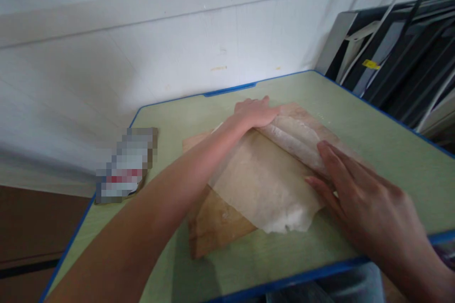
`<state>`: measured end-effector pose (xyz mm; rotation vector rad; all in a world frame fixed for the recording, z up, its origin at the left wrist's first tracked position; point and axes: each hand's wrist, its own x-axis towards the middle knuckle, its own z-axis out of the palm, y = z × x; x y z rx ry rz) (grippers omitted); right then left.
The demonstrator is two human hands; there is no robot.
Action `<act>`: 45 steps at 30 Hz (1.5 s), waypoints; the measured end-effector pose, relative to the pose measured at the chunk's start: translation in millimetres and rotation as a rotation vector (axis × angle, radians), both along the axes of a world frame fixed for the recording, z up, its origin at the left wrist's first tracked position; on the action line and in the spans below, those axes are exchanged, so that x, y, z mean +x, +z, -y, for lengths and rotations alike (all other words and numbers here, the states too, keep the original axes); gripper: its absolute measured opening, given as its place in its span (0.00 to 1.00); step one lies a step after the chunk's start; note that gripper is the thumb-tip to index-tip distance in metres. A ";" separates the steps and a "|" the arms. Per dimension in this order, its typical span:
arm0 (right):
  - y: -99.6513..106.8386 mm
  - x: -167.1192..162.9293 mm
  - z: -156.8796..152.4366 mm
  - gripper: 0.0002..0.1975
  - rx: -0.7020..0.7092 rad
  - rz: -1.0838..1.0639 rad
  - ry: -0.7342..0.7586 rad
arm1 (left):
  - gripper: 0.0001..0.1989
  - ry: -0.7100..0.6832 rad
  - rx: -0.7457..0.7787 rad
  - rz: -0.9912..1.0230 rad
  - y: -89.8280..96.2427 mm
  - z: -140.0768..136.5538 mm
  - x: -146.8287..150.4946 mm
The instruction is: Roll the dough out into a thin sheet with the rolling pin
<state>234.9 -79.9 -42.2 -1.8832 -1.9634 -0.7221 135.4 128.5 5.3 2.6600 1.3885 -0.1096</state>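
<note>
A thin, pale sheet of dough lies across a wooden board, its ragged near edge hanging past the board. Diagonally over it runs a flour-dusted rolling pin; whether dough is wrapped round it I cannot tell. At the pin's far end, my left hand is closed over it, and the arm crosses above the dough. Around the near end, my right hand has its thumb on one side and its fingers on the other. Both ends of the pin are hidden by the hands.
The board rests on a pale green table with blue edging. A blurred packet lies at the table's left edge. Behind stands a white wall. Dark flat panels and a cable lean beyond the right edge.
</note>
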 end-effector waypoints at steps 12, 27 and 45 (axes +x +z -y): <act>3.0 10.2 -6.9 0.25 -0.055 -0.111 -0.018 | 0.29 0.102 0.018 0.089 -5.5 -4.1 2.0; -9.6 47.3 -26.9 0.29 -0.183 -0.251 0.049 | 0.23 0.009 0.026 0.070 -7.4 -23.1 33.7; 3.3 5.1 -13.1 0.32 -0.006 -0.034 0.018 | 0.29 0.006 -0.008 -0.037 -1.4 -13.3 16.5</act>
